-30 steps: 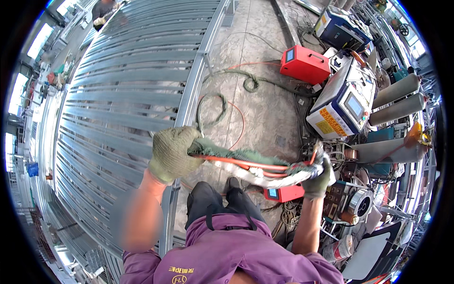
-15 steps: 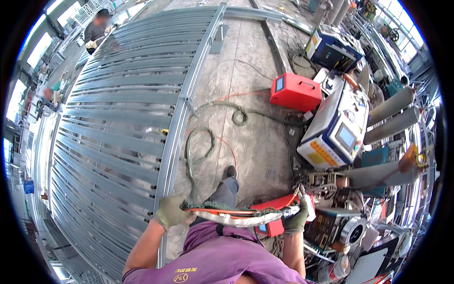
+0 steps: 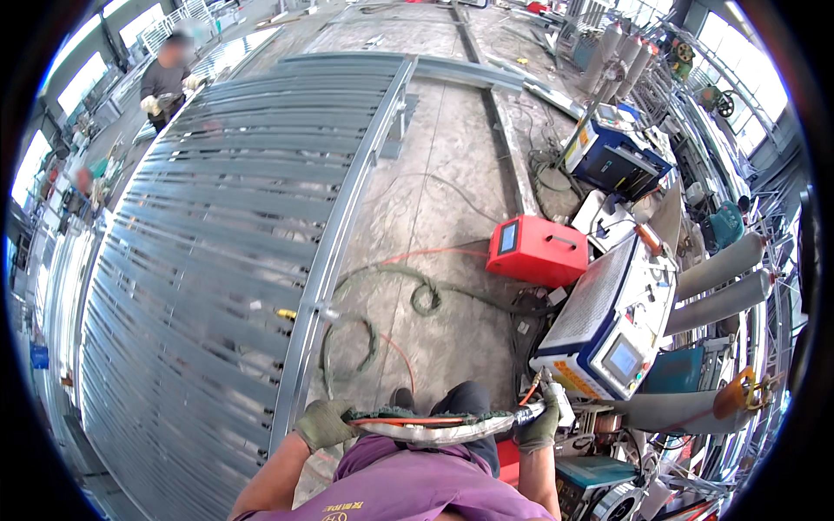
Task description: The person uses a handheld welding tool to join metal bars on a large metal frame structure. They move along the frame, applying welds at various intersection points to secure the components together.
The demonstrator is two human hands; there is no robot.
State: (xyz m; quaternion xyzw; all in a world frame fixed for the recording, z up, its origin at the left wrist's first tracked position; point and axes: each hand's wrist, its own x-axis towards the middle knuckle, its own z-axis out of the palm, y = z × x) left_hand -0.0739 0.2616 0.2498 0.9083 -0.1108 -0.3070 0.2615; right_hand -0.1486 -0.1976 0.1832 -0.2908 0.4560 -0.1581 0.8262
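Observation:
My left hand point(image 3: 325, 425), in a green work glove, is closed around one end of a hose bundle point(image 3: 439, 431) with a silvery wrap, dark green sleeve and orange line. The bundle sags slightly across my waist. My right hand point(image 3: 539, 427), also gloved, grips a white and silver welding torch point(image 3: 560, 406) at the bundle's other end. The torch nozzle points up and away from me. Just left of my left hand runs the edge beam of a large steel bar panel point(image 3: 304, 347).
A red machine point(image 3: 537, 252) and a white-and-blue cabinet point(image 3: 599, 317) with a screen stand ahead right. Green hose point(image 3: 426, 300) loops across the concrete floor. Grey gas cylinders point(image 3: 717, 304) lie at the right. Beyond the panel, far left, another person point(image 3: 169, 80) stands.
My view has tilted up, showing more far floor, and the machines sit lower in it. My outstretched foot is now nearer my body. Both hands keep hold of the bundle and torch.

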